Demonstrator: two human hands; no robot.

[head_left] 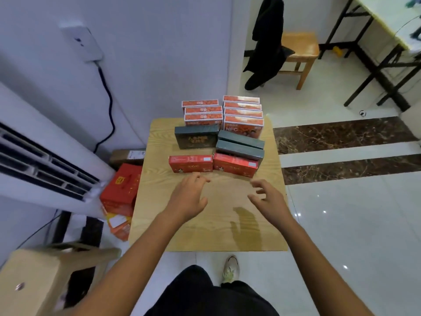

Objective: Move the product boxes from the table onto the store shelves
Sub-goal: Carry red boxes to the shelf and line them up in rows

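On the light wooden table [205,231] product boxes stand on edge in two columns. Nearest me are two red boxes, one on the left [190,163] and one on the right [235,164]. Behind them stand dark green boxes, one on the left [196,136] and two on the right [239,144]. Several orange boxes [243,115] fill the far end. My left hand [188,197] hovers just short of the left red box, fingers relaxed, holding nothing. My right hand [267,197] hangs over the table near the right red box, fingers loosely spread and empty.
A white standing air conditioner [41,165] leans in at the left. Red cartons [121,190] lie on the floor beside the table. A cardboard box [47,277] stands at bottom left. A wooden stool [300,53] with a dark garment and a black-legged table [376,42] stand at the back right.
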